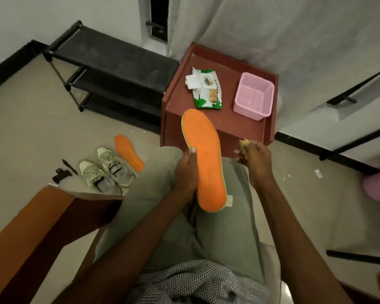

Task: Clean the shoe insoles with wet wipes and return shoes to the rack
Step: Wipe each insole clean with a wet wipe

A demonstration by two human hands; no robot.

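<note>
Our left hand (185, 170) grips the orange insole (204, 159) along its edge, thumb on top. Just right of it, our right hand (256, 160) pinches a crumpled wipe (243, 143).

The orange insole (206, 159) in the middle of the frame looks like matt foam with a slightly fuzzy, fine-grained top, same as the second insole (128, 155) lying on the smooth, matt beige floor (42, 132) at left. The shoes (106, 170) next to it are cloth-looking mesh with woven laces, while the rack (110, 69) in the upper left looks like thin black metal tubes with dull fabric shelves. Up top, the reddish-brown table (239, 123) has a flat painted-wood look, the wipes pack (206, 88) is shiny crinkly plastic film, and the pink basket (253, 95) is perforated moulded plastic.
</note>
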